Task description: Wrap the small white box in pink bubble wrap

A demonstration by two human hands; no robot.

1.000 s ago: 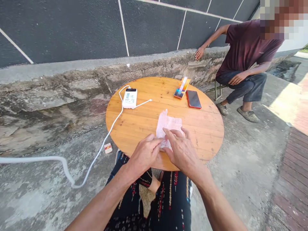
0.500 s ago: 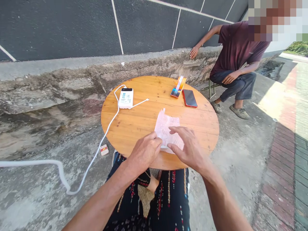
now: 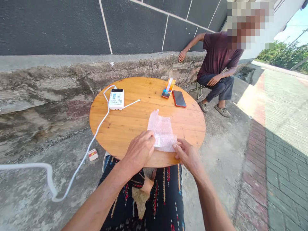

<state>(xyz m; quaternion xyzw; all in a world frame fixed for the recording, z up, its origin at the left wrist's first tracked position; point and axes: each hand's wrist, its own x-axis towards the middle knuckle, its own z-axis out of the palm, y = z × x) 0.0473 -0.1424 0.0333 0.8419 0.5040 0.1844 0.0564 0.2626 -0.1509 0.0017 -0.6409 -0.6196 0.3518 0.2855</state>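
Note:
A sheet of pinkish, see-through bubble wrap (image 3: 163, 128) lies on the round wooden table (image 3: 130, 125), close to its front edge. My left hand (image 3: 141, 146) is closed at the left edge of the wrap, with its fingers bent together. Beside those fingertips a small flat, pale thing with some print (image 3: 157, 141) shows at the wrap; its kind I cannot make out. At the lower right corner, my right hand (image 3: 187, 154) pinches the wrap's edge between thumb and fingers.
A white power bank (image 3: 117, 100) with white cables sits at the table's left. Toward the back right are a tape dispenser (image 3: 168, 88) and a red-edged phone (image 3: 179, 98). A person (image 3: 216, 61) sits beyond the table by the wall. A small box (image 3: 93, 154) lies on the ground.
My right hand, which hovered spread over the wrap, has come down to its right corner and closed there. The wrap's lower part now lies spread out to the right. The view has turned right.

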